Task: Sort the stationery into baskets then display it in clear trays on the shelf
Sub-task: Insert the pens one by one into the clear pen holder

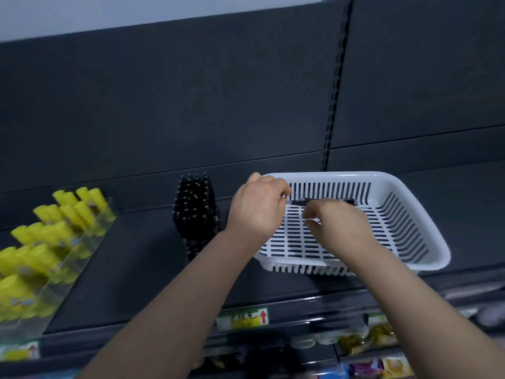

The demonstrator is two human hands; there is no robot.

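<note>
A white slotted basket point(410, 214) sits tilted on the dark shelf point(136, 283). One or two black pens point(348, 201) lie along its far inner wall. My left hand point(258, 209) reaches over the basket's left rim, its fingers curled onto the left end of the pens. My right hand point(336, 222) is inside the basket, fingers bent and pinching near the pens' middle. To the left, several black pens point(195, 214) stand packed upright in a clear tray. Further left, yellow-capped glue sticks point(49, 242) fill another clear tray point(90, 242).
The shelf's back panel point(191, 105) is dark grey, with a slotted upright point(336, 91) behind the basket. A price label point(243, 318) is on the shelf's front edge. Packaged goods point(369, 337) lie on the lower shelf.
</note>
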